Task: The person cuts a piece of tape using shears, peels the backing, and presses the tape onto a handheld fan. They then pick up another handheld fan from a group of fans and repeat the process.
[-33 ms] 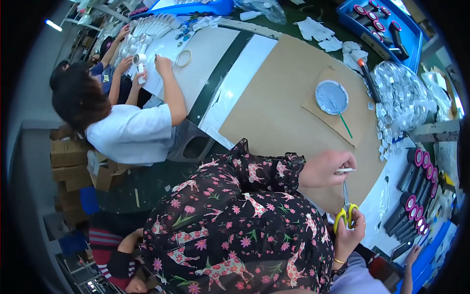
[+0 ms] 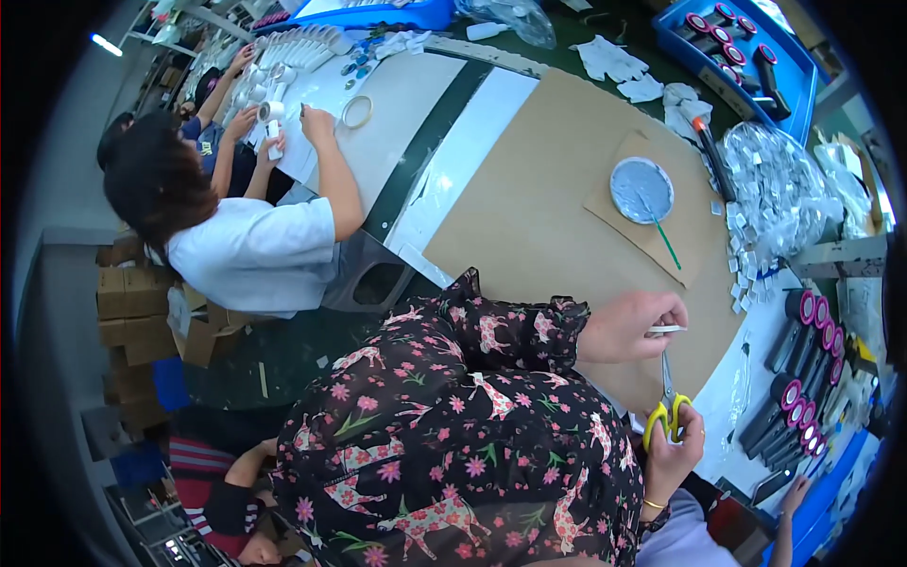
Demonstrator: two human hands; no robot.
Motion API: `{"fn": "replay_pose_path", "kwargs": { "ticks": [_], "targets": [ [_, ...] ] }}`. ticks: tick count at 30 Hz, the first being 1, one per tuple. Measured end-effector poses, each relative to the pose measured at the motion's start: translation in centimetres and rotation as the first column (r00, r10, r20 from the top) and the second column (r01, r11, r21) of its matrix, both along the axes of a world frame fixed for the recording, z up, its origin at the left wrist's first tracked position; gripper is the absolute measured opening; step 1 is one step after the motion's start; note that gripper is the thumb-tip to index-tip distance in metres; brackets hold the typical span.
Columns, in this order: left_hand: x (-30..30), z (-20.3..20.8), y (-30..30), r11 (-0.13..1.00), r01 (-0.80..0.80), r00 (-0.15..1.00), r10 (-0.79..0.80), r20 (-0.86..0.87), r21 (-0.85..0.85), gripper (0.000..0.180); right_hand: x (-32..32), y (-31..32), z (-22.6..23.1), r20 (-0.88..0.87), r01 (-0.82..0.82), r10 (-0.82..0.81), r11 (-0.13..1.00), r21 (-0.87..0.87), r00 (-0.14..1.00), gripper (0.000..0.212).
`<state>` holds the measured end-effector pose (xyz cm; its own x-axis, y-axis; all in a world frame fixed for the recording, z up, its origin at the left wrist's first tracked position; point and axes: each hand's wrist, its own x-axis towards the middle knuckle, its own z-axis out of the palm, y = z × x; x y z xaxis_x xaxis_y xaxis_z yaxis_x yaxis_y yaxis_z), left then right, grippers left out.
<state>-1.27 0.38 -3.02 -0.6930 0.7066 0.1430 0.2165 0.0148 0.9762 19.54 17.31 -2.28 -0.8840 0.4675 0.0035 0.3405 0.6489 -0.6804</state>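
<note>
My left hand (image 2: 631, 326) is closed at the lower right of the cardboard, its fingers pinching a thin white strip (image 2: 668, 329). Below it, my right hand (image 2: 676, 455) grips a pair of scissors (image 2: 682, 401) by the yellow handles. The metal blades point up toward the left hand and the strip; whether they touch it I cannot tell. Beyond my hands, a round tub of grey paste (image 2: 641, 189) stands on a smaller cardboard piece (image 2: 612, 210), with a thin green stick (image 2: 669, 246) leaning out of it.
Brown cardboard (image 2: 520, 203) covers the table. Along its right edge lie small clear squares and a plastic bag (image 2: 779, 180). Several black handheld devices with pink-ringed ends (image 2: 792, 389) lie at right; more fill a blue bin (image 2: 732, 76). A co-worker in white (image 2: 250, 250) works at left near a tape roll (image 2: 357, 111).
</note>
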Motion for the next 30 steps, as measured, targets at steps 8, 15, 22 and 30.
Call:
{"fn": "replay_pose_path", "kwargs": {
  "ticks": [8,15,22,30],
  "targets": [
    [-0.5,-0.7,0.2,0.995,-0.027,0.942,-0.007,0.335,0.096,0.029,-1.2,0.8,-1.7,0.060,0.004,-0.014,0.987,0.162,0.998,0.037],
    [-0.3,-0.4,0.2,0.995,-0.016,0.917,-0.026,0.398,0.101,0.030,-1.8,0.9,-1.8,0.031,-0.017,0.009,0.960,0.281,0.999,0.039],
    [-0.1,-0.8,0.2,0.991,-0.020,0.898,-0.041,0.438,0.135,0.030,-2.0,0.3,-1.4,-0.026,-0.023,0.033,0.952,0.304,0.999,0.031],
    [0.2,-0.6,0.4,0.989,-0.015,0.895,-0.053,0.444,0.149,0.029,-2.4,-0.4,0.4,-0.128,0.136,-0.140,0.990,-0.035,0.982,0.013]
  ]
}}
